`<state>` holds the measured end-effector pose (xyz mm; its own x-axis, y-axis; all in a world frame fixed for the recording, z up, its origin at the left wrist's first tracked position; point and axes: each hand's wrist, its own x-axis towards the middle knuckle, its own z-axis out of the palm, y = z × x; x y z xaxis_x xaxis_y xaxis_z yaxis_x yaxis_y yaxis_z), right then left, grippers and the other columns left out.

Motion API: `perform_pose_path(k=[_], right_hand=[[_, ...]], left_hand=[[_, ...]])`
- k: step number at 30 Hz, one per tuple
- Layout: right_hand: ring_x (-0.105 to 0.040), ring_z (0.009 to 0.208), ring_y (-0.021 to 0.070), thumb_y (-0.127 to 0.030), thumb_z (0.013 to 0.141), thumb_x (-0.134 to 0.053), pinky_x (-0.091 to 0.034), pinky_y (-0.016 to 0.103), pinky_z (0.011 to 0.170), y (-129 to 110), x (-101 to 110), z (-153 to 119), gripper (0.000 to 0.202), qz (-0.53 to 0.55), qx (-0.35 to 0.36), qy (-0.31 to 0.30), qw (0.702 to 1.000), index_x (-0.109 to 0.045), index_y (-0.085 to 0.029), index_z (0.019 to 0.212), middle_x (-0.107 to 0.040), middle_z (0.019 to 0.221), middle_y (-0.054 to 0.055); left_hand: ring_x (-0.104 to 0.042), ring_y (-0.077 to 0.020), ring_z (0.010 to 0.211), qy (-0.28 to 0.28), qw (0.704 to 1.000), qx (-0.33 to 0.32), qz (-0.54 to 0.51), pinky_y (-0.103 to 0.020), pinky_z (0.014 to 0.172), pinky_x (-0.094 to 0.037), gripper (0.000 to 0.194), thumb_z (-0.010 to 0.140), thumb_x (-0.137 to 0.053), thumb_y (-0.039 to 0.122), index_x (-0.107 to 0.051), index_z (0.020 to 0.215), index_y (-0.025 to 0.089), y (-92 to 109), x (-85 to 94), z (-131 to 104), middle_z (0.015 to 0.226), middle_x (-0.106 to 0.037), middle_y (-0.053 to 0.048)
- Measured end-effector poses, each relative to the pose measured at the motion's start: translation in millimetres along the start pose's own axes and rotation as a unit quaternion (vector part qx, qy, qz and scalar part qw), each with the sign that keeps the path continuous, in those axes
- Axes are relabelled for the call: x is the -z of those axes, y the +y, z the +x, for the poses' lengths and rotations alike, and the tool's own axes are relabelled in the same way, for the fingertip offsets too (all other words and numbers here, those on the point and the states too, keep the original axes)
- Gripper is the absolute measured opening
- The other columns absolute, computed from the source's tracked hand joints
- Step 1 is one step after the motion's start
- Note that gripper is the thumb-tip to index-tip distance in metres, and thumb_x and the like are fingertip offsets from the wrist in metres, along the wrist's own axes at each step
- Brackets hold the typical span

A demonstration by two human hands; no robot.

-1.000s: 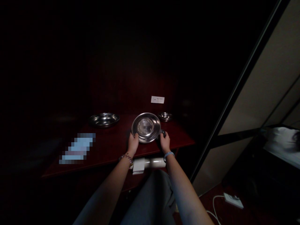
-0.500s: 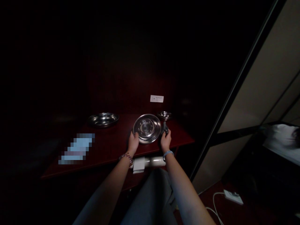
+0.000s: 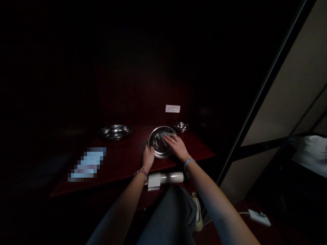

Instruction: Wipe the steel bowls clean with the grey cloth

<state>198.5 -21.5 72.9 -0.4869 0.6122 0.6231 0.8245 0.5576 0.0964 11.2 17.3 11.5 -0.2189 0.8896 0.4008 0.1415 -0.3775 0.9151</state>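
Note:
A round, shiny steel plate (image 3: 157,136) with a ring of small marks at its centre is tilted toward me above the table's front part. My left hand (image 3: 148,157) grips its lower left rim, thumb on the inside. My right hand (image 3: 177,146) lies across the plate's right side, with its fingers pressed onto the inner surface. Beneath those fingers is a greyish cloth (image 3: 166,134), mostly covered by the hand and poorly lit.
A wide steel basin (image 3: 115,132) sits on the dark red table (image 3: 122,160) at left, behind a blurred pale-blue item (image 3: 88,165). Small steel bowls (image 3: 181,127) stand at the back right. Below the tabletop are a white box (image 3: 154,181) and a pale roll (image 3: 172,177).
My right hand has moved from beside the plate's right edge onto its inner face, bringing the cloth along. My left hand keeps its grip on the rim.

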Motion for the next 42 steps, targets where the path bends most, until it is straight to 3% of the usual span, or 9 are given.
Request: perform_pose_path(k=[4, 9, 17, 25, 30, 34, 38, 42], right_hand=[[-0.045, 0.131, 0.0286, -0.01, 0.095, -0.041, -0.039, 0.049, 0.11, 12.4, 5.6, 31.0, 0.048, -0.094, 0.065, -0.08, 0.99, -0.049, -0.015, 0.142, -0.051, 0.147, 0.012], [-0.048, 0.126, 0.029, -0.005, 0.093, -0.044, -0.044, 0.045, 0.102, 20.3, -0.9, 32.7, 0.036, -0.179, 0.077, -0.13, 0.972, -0.064, -0.012, 0.122, -0.061, 0.135, 0.014], [-0.051, 0.116, 0.0277, -0.012, 0.096, -0.042, -0.045, 0.039, 0.096, 2.5, -7.5, 8.5, 0.03, -0.166, -0.054, -0.131, 0.976, -0.067, -0.012, 0.113, -0.069, 0.115, 0.015], [-0.053, 0.107, 0.0296, -0.017, 0.087, -0.053, -0.046, 0.039, 0.086, -30.9, -18.9, -13.9, 0.019, -0.086, -0.148, -0.114, 0.979, -0.069, -0.018, 0.097, -0.072, 0.098, 0.013], [-0.052, 0.111, 0.029, -0.023, 0.088, -0.056, -0.044, 0.04, 0.09, -48.9, -28.6, -22.4, 0.023, 0.003, -0.181, -0.077, 0.98, -0.068, -0.021, 0.108, -0.072, 0.105, 0.01], [-0.053, 0.112, 0.0272, -0.021, 0.088, -0.056, -0.045, 0.038, 0.092, -57.6, -33.2, -24.0, 0.029, 0.069, -0.188, -0.048, 0.978, -0.067, -0.023, 0.115, -0.071, 0.109, 0.007], [-0.052, 0.112, 0.0274, -0.019, 0.086, -0.058, -0.043, 0.042, 0.098, -65.0, -33.4, -24.6, 0.038, 0.086, -0.138, -0.053, 0.985, -0.063, -0.023, 0.123, -0.069, 0.117, 0.006], [-0.041, 0.128, 0.028, -0.022, 0.084, -0.06, -0.034, 0.046, 0.111, -69.5, -32.3, -24.5, 0.049, 0.076, -0.064, -0.051, 0.994, -0.056, -0.019, 0.132, -0.06, 0.131, 0.009]], left_hand=[[-0.069, -0.0239, 0.096, -0.005, 1.0, 0.002, 0.013, -0.038, 0.095, -0.05, 0.033, 0.086, -0.047, 0.02, -0.062, 0.114, 0.015, 2.7, 0.9, -1.6, 0.104, -0.072, -0.012], [-0.068, -0.0244, 0.098, -0.003, 1.0, 0.015, 0.011, -0.037, 0.094, -0.05, 0.03, 0.085, -0.048, 0.02, -0.064, 0.109, 0.015, 1.5, -0.8, -0.1, 0.106, -0.072, -0.013], [-0.068, -0.0228, 0.097, -0.012, 1.0, 0.018, -0.007, -0.035, 0.092, -0.051, 0.03, 0.086, -0.047, 0.019, -0.063, 0.11, 0.014, 8.4, -2.4, -3.2, 0.107, -0.072, -0.012], [-0.069, -0.0219, 0.09, -0.02, 1.0, 0.016, -0.012, -0.034, 0.087, -0.052, 0.028, 0.087, -0.047, 0.022, -0.062, 0.11, 0.015, 8.1, -2.8, -4.4, 0.101, -0.072, -0.011], [-0.069, -0.0208, 0.086, -0.005, 0.999, 0.034, -0.012, -0.033, 0.086, -0.052, 0.023, 0.086, -0.048, 0.023, -0.062, 0.102, 0.017, 6.3, -2.0, -2.3, 0.094, -0.072, -0.009], [-0.068, -0.0214, 0.094, 0.006, 1.0, 0.016, -0.017, -0.035, 0.093, -0.05, 0.024, 0.085, -0.046, 0.023, -0.062, 0.101, 0.017, 3.2, -0.9, 0.3, 0.101, -0.072, -0.01], [-0.067, -0.0223, 0.093, 0.008, 1.0, 0.01, -0.013, -0.035, 0.093, -0.05, 0.023, 0.084, -0.046, 0.025, -0.062, 0.098, 0.017, -2.2, 0.6, 3.4, 0.099, -0.071, -0.011], [-0.067, -0.0224, 0.09, 0.012, 1.0, 0.004, -0.003, -0.036, 0.092, -0.05, 0.022, 0.083, -0.047, 0.027, -0.062, 0.096, 0.017, -5.7, 1.3, 5.8, 0.095, -0.071, -0.01]])
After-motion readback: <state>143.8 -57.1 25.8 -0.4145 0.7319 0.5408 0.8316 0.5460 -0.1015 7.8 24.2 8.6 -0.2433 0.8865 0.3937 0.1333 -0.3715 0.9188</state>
